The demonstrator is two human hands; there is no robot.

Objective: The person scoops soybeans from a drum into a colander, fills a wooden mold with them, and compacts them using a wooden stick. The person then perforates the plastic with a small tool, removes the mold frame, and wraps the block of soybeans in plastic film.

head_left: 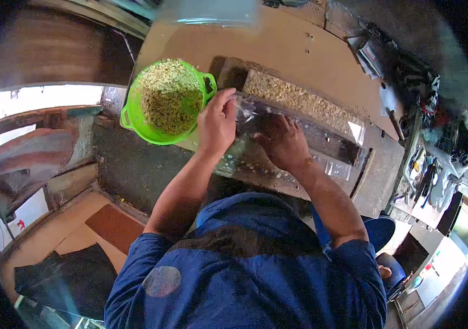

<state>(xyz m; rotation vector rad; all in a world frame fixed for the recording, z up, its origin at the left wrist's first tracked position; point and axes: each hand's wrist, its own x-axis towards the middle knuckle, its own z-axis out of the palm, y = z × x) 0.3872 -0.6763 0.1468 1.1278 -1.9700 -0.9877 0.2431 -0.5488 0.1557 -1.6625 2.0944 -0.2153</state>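
My left hand [218,123] pinches the left end of a clear plastic sheet [247,107], just right of a green basin [160,138] with two handles. Pale flakes and darker brown crumbs lie in the basin. My right hand [283,141] rests with fingers spread on the plastic, over a long dark trough [332,147]. Behind the trough runs a long strip of pale flaky material [299,101] in a wooden frame. White flakes are scattered on the surface near my hands. What lies under my right palm is hidden.
The brown table [267,46] extends beyond the frame, with a clear plastic sheet [212,13] at its far edge. Papers [370,57] and cluttered tools [428,175] stand at the right. A dark cloth [66,279] lies at the lower left.
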